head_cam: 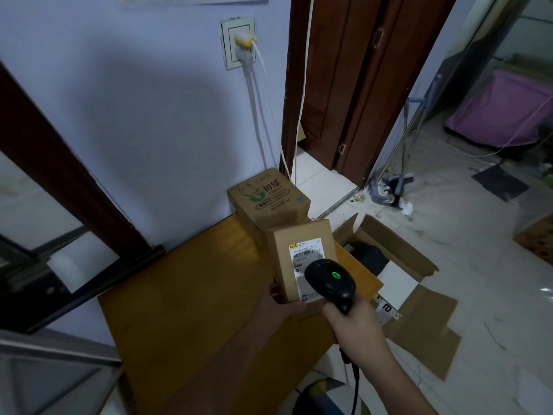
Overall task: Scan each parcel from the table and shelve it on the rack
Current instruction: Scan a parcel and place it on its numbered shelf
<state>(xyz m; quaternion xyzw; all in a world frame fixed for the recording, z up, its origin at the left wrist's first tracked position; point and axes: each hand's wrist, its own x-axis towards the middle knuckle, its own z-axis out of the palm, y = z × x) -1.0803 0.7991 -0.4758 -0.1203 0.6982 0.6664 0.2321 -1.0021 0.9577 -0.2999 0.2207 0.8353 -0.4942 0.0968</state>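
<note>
Two parcels: both on the yellow-brown wooden table (191, 295), so the job looks early on.
Left hand (279, 304): holds the near end of the small plain cardboard parcel with the white shipping label (302, 259) from underneath; its fingers are mostly hidden, so can't tell their spread.
Second parcel: the green-printed cardboard box (267, 202) waits right behind it, touching.
Right hand (356, 320): fingers wrapped tight round the handle of the black handheld barcode scanner (330, 280), green light lit.
Tip: keep the label flat-on to the scanner head and hold steady, imo.
</note>
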